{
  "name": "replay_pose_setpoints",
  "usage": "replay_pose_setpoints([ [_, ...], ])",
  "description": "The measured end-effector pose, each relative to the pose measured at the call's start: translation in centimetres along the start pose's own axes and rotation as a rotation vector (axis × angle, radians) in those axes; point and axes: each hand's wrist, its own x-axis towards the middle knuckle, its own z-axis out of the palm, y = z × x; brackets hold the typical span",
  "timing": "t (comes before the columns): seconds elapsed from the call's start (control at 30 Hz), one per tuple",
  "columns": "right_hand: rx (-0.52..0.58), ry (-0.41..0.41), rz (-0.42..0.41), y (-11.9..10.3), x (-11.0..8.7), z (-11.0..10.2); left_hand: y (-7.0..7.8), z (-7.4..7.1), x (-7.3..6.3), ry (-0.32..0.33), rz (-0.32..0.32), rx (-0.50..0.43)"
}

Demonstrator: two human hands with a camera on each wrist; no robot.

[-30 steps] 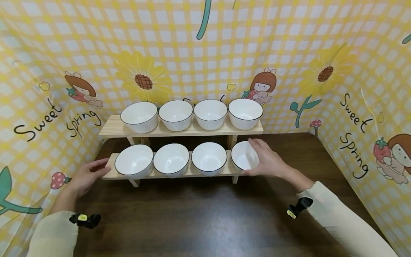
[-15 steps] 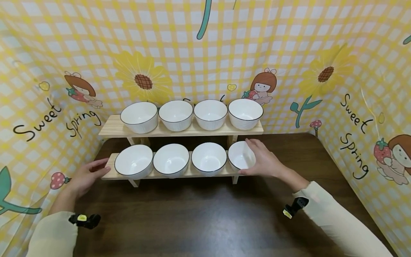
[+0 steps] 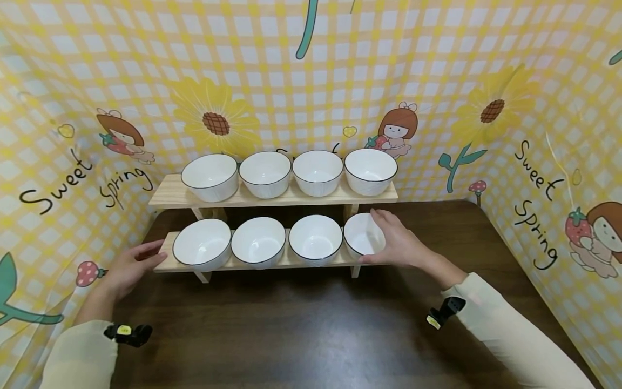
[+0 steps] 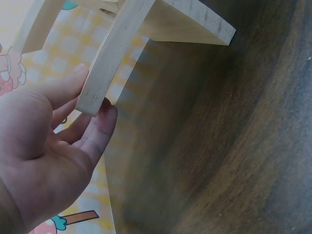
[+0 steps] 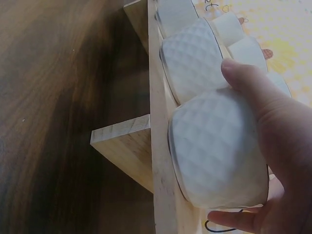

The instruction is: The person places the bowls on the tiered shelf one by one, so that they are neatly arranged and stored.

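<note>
My right hand [image 3: 400, 243] grips a small white bowl [image 3: 362, 235] with a dark rim, at the right end of the lower wooden shelf [image 3: 168, 254]. In the right wrist view the bowl's diamond-textured side [image 5: 219, 151] faces me, with the thumb near its upper edge. The bowl is upright and close beside its left neighbour [image 3: 316, 237]. At the shelf's left end, my left hand [image 3: 128, 270] pinches the board. The left wrist view has the board's end [image 4: 92, 100] between thumb and fingers.
Two more white bowls [image 3: 258, 243] complete the lower row. Behind, a raised wooden shelf [image 3: 167, 192] carries several matching bowls [image 3: 318, 173]. Both shelves stand on a dark wooden table [image 3: 272, 335], enclosed by a yellow checked cloth [image 3: 272, 81] at the back and sides.
My right hand has moved the bowl slightly left, closing the gap to the neighbouring bowl. In the last half second it has barely shifted. The left hand stays at the shelf end.
</note>
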Motion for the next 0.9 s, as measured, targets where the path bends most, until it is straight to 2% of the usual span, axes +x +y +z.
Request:
replay_pose_setpoints([
  [0.23, -0.003, -0.012, 0.008, 0.5, -0.5, -0.4, 0.5, -0.3, -0.1, 0.026, 0.018, 0.065],
  [0.33, -0.023, 0.011, 0.026, 0.8, -1.3, -1.0, 1.4, -0.5, -0.4, 0.046, 0.048, 0.107],
  [0.5, -0.088, 0.052, 0.013, 0.7, -2.9, -3.0, 3.2, -1.1, -1.9, 0.128, 0.136, 0.228],
  [0.6, -0.138, 0.079, 0.003, 0.8, -4.0, -4.4, 5.1, -1.3, -3.1, 0.164, 0.214, 0.280],
  [0.7, -0.176, 0.108, -0.002, 0.6, -4.9, -5.7, 7.7, -1.2, -4.4, 0.175, 0.315, 0.307],
  [0.8, -0.211, 0.140, -0.016, 0.1, -5.6, -6.8, 10.6, -0.5, -5.7, 0.188, 0.432, 0.348],
  [0.9, -0.245, 0.171, -0.045, -0.6, -6.1, -7.7, 13.5, 0.7, -7.3, 0.214, 0.504, 0.432],
])
